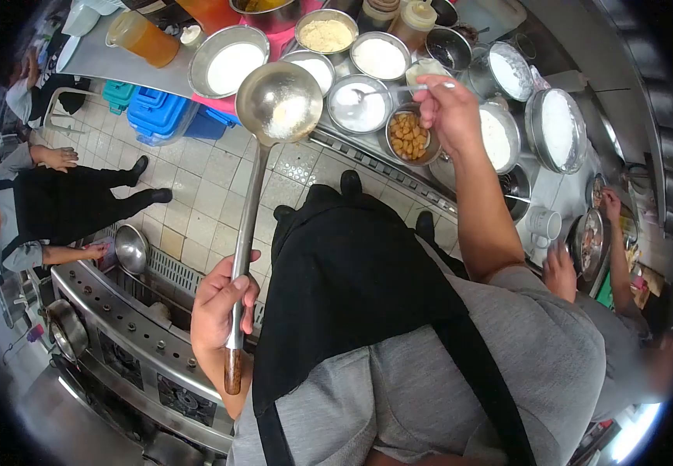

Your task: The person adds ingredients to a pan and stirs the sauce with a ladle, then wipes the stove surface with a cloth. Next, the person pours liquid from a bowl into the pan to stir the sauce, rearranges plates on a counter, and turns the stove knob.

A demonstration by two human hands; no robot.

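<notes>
My left hand (pixel 224 299) is wrapped round the handle of a long metal ladle (pixel 251 202). Its bowl, with some pale powder in it, is over the counter's edge. My right hand (pixel 449 116) pinches the handle of a small spoon (pixel 394 91), whose tip is in a metal bowl of white powder (pixel 359 105). Just below that hand stands a bowl of brown chunks (pixel 408 137). Around them are a bowl of yellowish powder (pixel 325 35) and several bowls of white powder, one of them (pixel 381 58) beside the yellowish one.
A stove (pixel 142 342) runs along the lower left. One person (pixel 64 198) in a black apron is at the left; another person's arm (pixel 624 248) reaches toward pans at the right. Blue bins (pixel 154 113) and an orange jug (pixel 142 39) are at the upper left.
</notes>
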